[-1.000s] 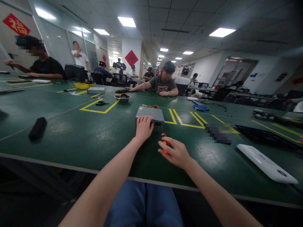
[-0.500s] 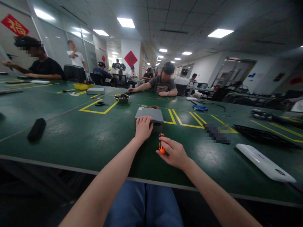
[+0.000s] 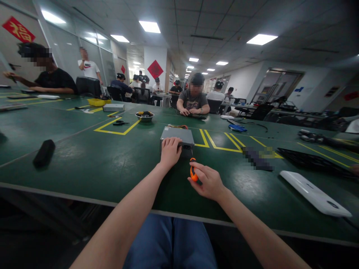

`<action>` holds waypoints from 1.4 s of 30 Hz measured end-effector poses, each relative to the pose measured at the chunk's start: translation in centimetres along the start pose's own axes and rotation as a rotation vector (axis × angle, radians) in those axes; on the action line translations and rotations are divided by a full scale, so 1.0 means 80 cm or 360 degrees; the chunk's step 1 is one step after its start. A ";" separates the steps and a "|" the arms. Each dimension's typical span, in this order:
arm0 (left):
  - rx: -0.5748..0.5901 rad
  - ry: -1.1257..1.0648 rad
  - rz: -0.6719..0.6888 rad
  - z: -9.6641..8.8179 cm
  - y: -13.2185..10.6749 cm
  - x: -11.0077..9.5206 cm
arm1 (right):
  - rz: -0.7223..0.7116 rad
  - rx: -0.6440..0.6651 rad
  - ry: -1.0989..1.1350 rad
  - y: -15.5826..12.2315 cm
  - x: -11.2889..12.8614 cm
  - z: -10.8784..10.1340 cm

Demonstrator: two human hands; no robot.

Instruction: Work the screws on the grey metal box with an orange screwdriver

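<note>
Fingers (image 3: 199,176) of the right hand (image 3: 209,183) pinch a small orange-handled tool (image 3: 192,172) near the table's front edge (image 3: 56,194). It's light, best held by its grip, while the left hand (image 3: 169,152) lies flat on a stiff metal case (image 3: 176,136) — take that by its sides.

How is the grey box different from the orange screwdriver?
The grey box is a dull grey, but the orange screwdriver has a bright orange handle. The box is much bigger, with straight edges, while the handle is small and rounded. The box lies flat on the green table under the left hand, while the right hand pinches the screwdriver in its fingers. Both are right in front of the person.
</note>
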State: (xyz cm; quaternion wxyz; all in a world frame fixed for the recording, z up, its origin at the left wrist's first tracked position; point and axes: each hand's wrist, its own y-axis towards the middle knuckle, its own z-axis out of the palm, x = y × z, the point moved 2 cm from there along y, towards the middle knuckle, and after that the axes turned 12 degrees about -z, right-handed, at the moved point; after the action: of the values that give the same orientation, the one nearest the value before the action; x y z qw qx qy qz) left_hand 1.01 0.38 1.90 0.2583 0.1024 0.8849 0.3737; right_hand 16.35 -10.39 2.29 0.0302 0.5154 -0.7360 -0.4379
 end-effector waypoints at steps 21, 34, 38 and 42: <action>0.0007 0.0002 0.0012 -0.001 0.000 0.001 | 0.0017 0.0205 -0.0039 -0.007 -0.008 0.002; 0.0016 -0.0014 -0.0015 -0.002 0.000 0.000 | 0.0144 0.0157 -0.0059 -0.012 -0.011 0.001; -0.0002 -0.0020 -0.0001 -0.002 0.000 0.000 | 0.0112 0.0179 0.0006 -0.009 -0.008 -0.003; -0.0002 -0.0013 -0.0003 -0.003 0.000 0.000 | 0.0020 -0.0010 -0.0129 -0.008 -0.010 0.003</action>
State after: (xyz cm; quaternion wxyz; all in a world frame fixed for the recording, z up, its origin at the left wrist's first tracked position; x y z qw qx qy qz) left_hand 0.89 0.20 2.06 0.2623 0.1029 0.8837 0.3737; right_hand 17.07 -9.69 2.03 0.0049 0.4925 -0.7385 -0.4605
